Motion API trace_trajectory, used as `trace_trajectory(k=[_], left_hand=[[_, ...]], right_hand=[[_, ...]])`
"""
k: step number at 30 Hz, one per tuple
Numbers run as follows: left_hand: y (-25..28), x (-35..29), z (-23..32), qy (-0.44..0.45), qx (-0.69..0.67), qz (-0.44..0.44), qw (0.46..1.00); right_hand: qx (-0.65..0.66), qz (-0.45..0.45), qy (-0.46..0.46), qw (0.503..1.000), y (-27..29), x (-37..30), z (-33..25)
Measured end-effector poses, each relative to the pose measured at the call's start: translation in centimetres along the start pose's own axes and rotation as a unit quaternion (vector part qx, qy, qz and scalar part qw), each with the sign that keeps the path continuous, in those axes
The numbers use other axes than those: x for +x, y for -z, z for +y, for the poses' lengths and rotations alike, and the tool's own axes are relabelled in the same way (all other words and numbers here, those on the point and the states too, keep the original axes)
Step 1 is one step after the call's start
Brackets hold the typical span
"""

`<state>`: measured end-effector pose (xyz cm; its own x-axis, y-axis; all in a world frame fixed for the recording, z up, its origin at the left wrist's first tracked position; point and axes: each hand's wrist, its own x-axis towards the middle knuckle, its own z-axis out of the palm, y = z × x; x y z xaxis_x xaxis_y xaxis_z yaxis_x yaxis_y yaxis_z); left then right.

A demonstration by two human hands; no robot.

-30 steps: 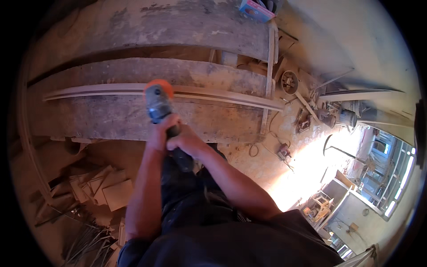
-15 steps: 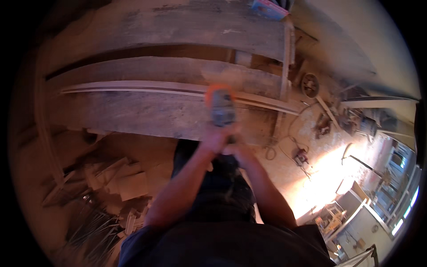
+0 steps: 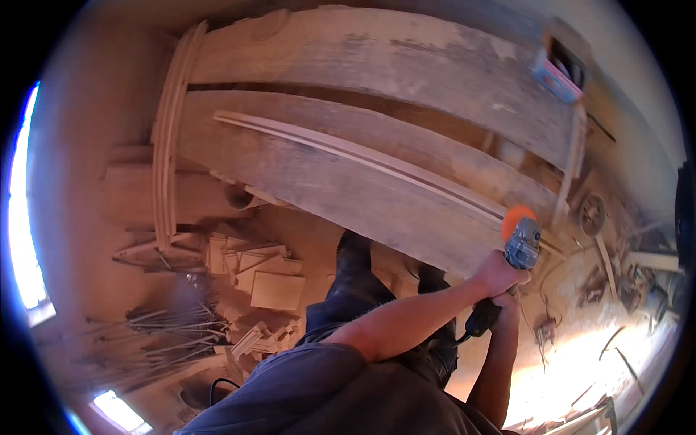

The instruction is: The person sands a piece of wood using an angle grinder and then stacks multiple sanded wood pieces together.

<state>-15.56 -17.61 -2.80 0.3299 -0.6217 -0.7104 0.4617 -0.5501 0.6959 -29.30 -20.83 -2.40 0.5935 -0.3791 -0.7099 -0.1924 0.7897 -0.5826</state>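
Both of my hands hold an angle grinder [image 3: 523, 250] with a grey metal head and an orange disc [image 3: 518, 217]. My left hand [image 3: 502, 273] is wrapped round the body just behind the head. Below it, my right hand [image 3: 507, 310] grips the rear handle, where a black cord comes out. The disc is over the right part of a long narrow wooden strip [image 3: 362, 158], which lies lengthwise on a wide plank bench [image 3: 348, 185]. Whether the disc touches the strip I cannot tell.
At the bench's far right corner is a pink and blue box [image 3: 558, 78]. Wood offcuts [image 3: 278, 290] and several thin rods [image 3: 174, 326] lie on the floor at the left. On the right are a wheel [image 3: 591, 213], cords and tools. Long boards [image 3: 165, 159] stand at the bench's left end.
The view has swung, so more of the bench's left end and floor shows. My hands and the grinder have moved right along the strip, toward its right end.
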Motion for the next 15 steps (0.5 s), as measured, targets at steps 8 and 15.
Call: trace_trajectory(k=[8, 15], left_hand=[[19.8, -3.9, 0.3, 0.011, -0.097, 0.047, 0.994], [40.0, -7.6, 0.1, 0.029, -0.135, 0.08, 0.987]], right_hand=[[-0.033, -0.051, -0.022, 0.998, -15.3, 6.4, 7.0], [-0.08, -0.072, -0.077, 0.991, -34.7, 11.1, 12.8]])
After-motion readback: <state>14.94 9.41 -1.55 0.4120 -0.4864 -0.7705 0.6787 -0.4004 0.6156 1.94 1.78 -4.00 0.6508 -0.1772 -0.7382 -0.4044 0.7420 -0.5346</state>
